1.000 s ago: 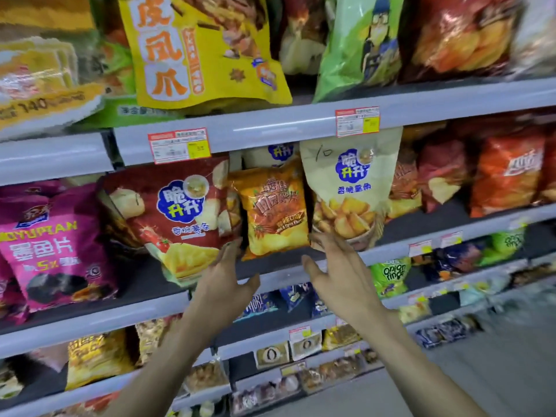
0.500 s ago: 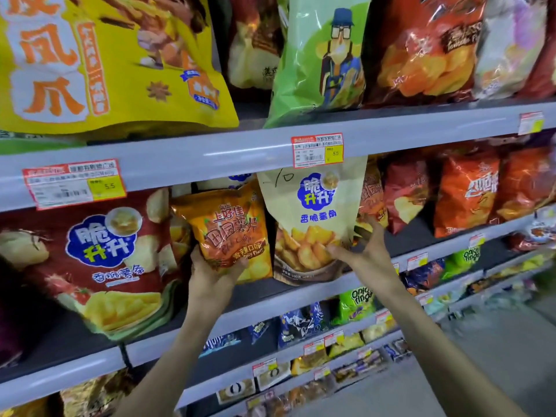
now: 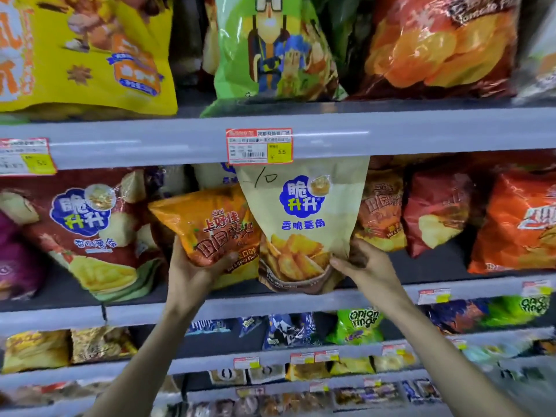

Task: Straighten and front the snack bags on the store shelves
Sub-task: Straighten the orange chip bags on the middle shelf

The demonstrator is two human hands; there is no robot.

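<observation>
While both sit at the front of the middle shelf [image 3: 270,307], orange bag [image 3: 210,227]: tilted, left hand [image 3: 192,267] curled round its lower edge; beige bag [image 3: 304,224]: upright, right hand [image 3: 361,263] pinching its lower right corner. Likely light, air-puffed, slippery film, contents brittle; hold by bottom corners, not the middle.

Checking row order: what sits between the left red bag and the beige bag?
A tilted orange bag, gripped by the left hand; head view shows it.

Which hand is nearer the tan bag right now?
Right. The right hand grips the tan bag at its lower right edge; the left hand is to its left, gripping the orange bag.
</observation>
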